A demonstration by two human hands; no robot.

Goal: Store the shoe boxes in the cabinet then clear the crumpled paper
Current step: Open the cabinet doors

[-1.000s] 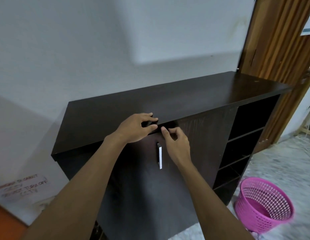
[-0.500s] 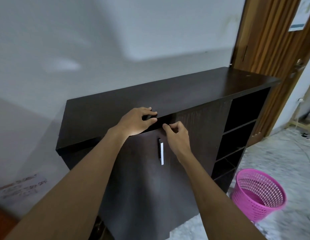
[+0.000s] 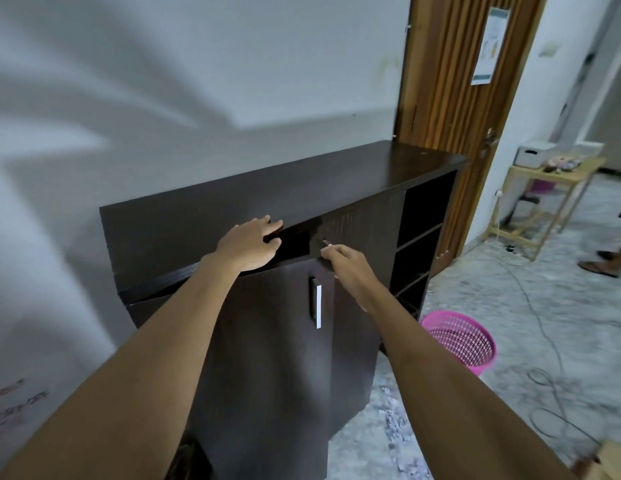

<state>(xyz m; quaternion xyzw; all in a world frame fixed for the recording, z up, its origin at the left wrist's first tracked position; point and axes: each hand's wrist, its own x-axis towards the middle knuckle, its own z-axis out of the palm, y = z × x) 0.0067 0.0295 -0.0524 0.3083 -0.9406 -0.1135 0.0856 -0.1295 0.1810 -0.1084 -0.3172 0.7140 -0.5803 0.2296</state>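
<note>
A dark brown cabinet (image 3: pixel 337 181) stands against the white wall. Its left door (image 3: pixel 267 341), which has a silver handle (image 3: pixel 318 306), is swung partly out, showing a dark gap at its top. My left hand (image 3: pixel 246 245) is curled over that door's top edge. My right hand (image 3: pixel 345 266) hovers loosely curled in front of the right door (image 3: pixel 364 244), its fingertips near the door's upper corner and holding nothing. Open shelves (image 3: pixel 423 237) fill the cabinet's right end. I see no shoe boxes and no crumpled paper.
A pink mesh basket (image 3: pixel 465 337) sits on the floor right of the cabinet. Behind it is a wooden door (image 3: pixel 451 98). A wooden table (image 3: pixel 551 188) carries a white box (image 3: pixel 532 154). Cables (image 3: pixel 544 341) trail across the floor. Another person's feet (image 3: pixel 603 265) are at far right.
The left door has swung further out under my left hand, widening the dark gap. My right hand has come off the door edge and drawn back. The view has turned right.
</note>
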